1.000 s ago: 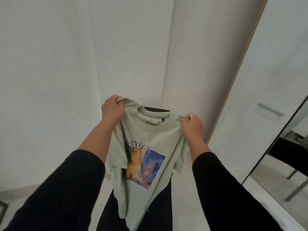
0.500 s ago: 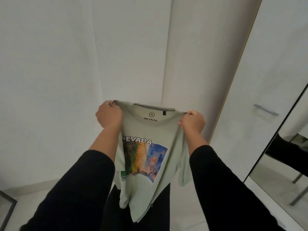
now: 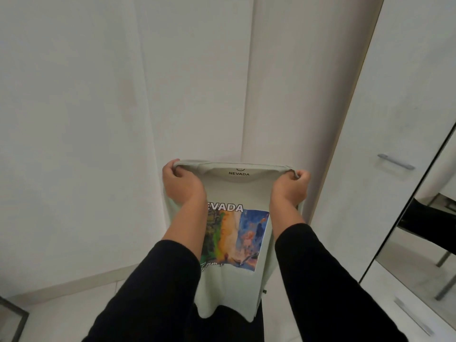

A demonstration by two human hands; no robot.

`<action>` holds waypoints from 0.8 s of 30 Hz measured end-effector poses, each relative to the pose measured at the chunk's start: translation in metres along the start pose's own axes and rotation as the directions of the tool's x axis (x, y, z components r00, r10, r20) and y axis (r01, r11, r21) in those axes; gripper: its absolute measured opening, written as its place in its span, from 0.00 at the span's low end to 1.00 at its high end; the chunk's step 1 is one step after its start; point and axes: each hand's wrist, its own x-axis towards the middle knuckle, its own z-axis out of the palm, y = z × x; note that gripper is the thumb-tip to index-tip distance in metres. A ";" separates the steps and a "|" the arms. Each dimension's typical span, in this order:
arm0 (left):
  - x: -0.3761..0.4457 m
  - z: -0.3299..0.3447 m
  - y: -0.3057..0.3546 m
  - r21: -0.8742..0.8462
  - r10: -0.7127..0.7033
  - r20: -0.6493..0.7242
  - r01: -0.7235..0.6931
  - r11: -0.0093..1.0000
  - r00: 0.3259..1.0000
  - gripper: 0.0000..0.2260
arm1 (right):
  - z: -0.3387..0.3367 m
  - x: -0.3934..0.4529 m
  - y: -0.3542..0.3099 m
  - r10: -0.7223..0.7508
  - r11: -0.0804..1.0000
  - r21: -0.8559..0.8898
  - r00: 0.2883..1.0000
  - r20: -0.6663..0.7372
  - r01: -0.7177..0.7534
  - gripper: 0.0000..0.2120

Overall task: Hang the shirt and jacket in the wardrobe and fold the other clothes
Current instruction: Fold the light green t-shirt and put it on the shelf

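A pale green T-shirt [image 3: 237,191] with a colourful print and the word NEVADA hangs in front of me, its front facing me. My left hand [image 3: 181,185] grips its left shoulder and my right hand [image 3: 290,185] grips its right shoulder, so the neckline is stretched flat between them. The hem hangs down between my black sleeves. A dark garment [image 3: 229,324] shows below the hem, mostly hidden.
White walls meet in a corner behind the shirt. A white wardrobe door [image 3: 385,119] with a grey handle [image 3: 396,162] stands to the right, with a mirror panel [image 3: 424,243] beside it. A dark frame [image 3: 12,317] sits at the lower left on the pale floor.
Both hands have pulled the shoulders apart and drawn the shirt taut and level, so the crumpled collar now lies flat. The view has tilted slightly.
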 end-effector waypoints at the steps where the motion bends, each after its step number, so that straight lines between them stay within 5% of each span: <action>1: 0.003 0.000 0.000 -0.006 0.022 0.010 -0.022 1.000 1.000 0.12 | -0.001 -0.002 -0.002 0.003 1.000 0.015 1.000 0.011 -0.003 0.08; 6: 0.020 -0.004 0.002 0.036 0.156 0.225 -0.168 0.985 0.962 0.09 | -0.005 -0.001 -0.006 -0.041 0.995 0.091 0.990 0.134 0.029 0.08; 14: 0.036 -0.017 0.014 -0.043 0.261 0.553 -0.286 0.957 0.791 0.13 | -0.010 -0.003 -0.011 0.118 0.953 0.194 0.876 0.468 -0.233 0.09; 19: 0.055 -0.025 0.019 0.053 0.225 0.693 -0.360 0.931 0.685 0.12 | -0.015 -0.005 -0.008 0.101 0.930 0.202 0.740 0.665 -0.309 0.06; 24: 0.066 -0.035 0.017 0.159 0.036 0.853 -0.325 0.932 0.521 0.15 | -0.012 -0.006 -0.011 0.078 0.979 0.065 0.656 0.750 -0.192 0.06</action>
